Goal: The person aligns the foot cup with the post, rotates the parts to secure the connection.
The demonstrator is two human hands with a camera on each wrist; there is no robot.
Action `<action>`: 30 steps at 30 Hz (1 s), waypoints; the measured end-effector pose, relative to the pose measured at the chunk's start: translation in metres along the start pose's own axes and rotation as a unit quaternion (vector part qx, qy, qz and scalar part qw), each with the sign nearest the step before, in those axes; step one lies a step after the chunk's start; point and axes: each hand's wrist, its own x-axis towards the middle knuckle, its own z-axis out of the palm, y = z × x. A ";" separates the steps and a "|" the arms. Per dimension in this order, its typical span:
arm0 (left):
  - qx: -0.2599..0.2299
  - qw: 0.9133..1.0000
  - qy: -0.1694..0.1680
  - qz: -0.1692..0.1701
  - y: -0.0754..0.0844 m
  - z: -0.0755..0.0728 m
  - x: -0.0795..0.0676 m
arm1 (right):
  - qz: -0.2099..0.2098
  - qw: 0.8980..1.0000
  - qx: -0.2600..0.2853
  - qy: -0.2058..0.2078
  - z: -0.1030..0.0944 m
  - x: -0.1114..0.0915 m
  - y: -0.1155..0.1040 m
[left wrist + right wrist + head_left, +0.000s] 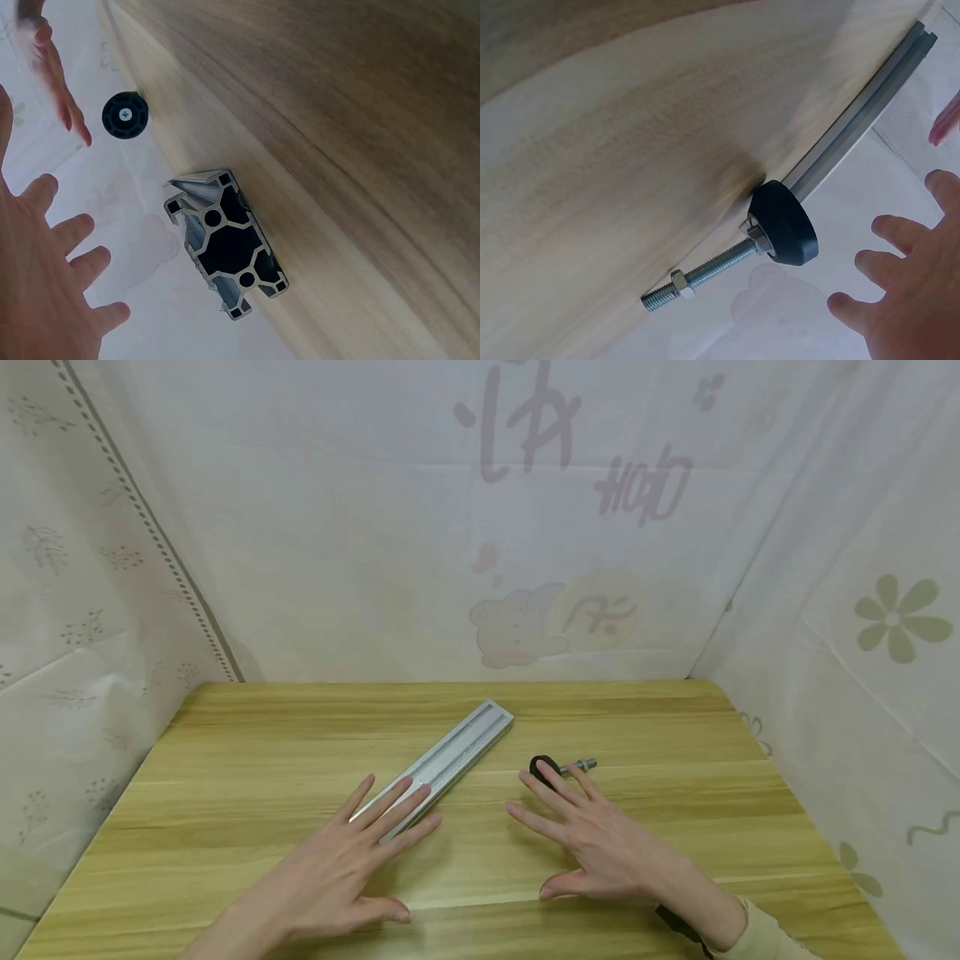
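A silver aluminium extrusion profile (457, 747) lies slantwise on the wooden table; its slotted, hollow end face (259, 234) shows in the left wrist view. Over its near end my left hand (345, 860) hovers with fingers spread, hiding that part from the head view. To the right is a levelling foot (591, 763) with a round black base and a threaded stud. The right wrist view shows a hex nut (681, 284) on the stud. My right hand (600, 843) is spread just in front of the foot, its fingertips partly covering the base. Neither hand holds anything.
The wood-grain table (225, 760) has a back edge against a pale printed cloth (337, 527). Similar cloth hangs on the left and right sides. A dark band (678, 922) is under the right wrist, beside a beige sleeve (765, 935).
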 end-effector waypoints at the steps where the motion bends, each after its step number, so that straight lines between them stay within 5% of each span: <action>1: 0.000 1.000 -0.001 -0.001 0.000 0.000 0.000 | 0.000 1.000 -0.003 0.002 0.000 0.000 0.000; 14: 0.008 1.000 0.006 -0.012 0.001 0.001 -0.004 | 0.005 1.000 -0.011 0.017 -0.004 0.004 0.000; 30: -0.006 0.998 0.020 -0.065 0.001 0.002 -0.006 | 0.042 0.996 0.069 0.042 -0.006 0.016 0.001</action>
